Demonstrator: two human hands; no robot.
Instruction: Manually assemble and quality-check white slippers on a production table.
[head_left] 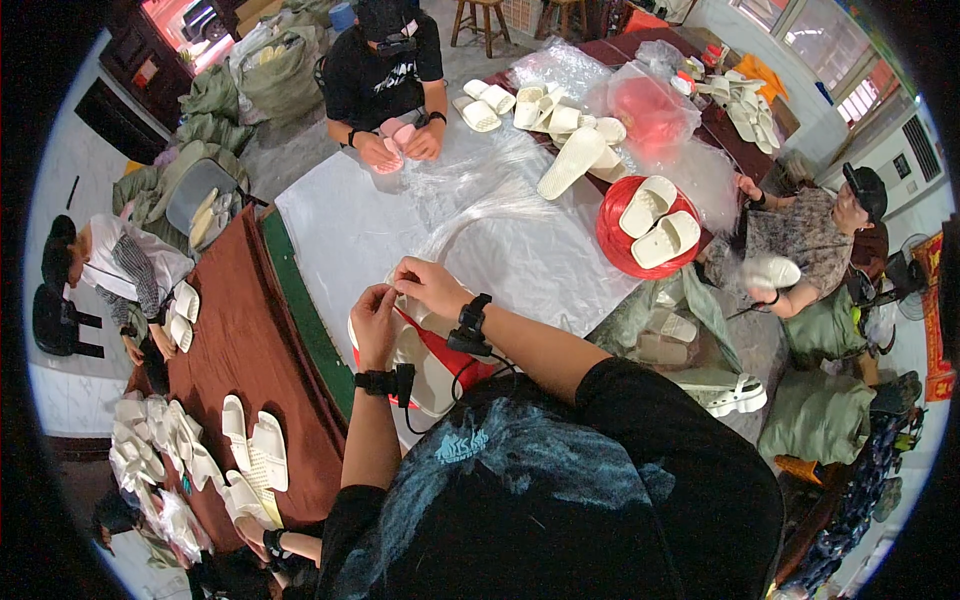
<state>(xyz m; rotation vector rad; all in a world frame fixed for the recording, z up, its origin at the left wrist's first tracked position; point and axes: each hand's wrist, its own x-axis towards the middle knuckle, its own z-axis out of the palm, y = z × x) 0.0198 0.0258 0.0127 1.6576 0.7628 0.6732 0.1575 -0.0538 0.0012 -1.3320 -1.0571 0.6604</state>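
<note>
Remotely, I see white sheeting (340, 235) spread on the far side; near its close edge sits a pale, partly hidden item (432, 390) with red material (445, 352) across it. Above, right hand (432, 288) and left hand (376, 318) meet, fingertips pinched together; on what, I cannot tell.

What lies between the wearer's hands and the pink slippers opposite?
Beyond the left hand and right hand, the head view shows a white sheet partly under glossy clear plastic.
</note>
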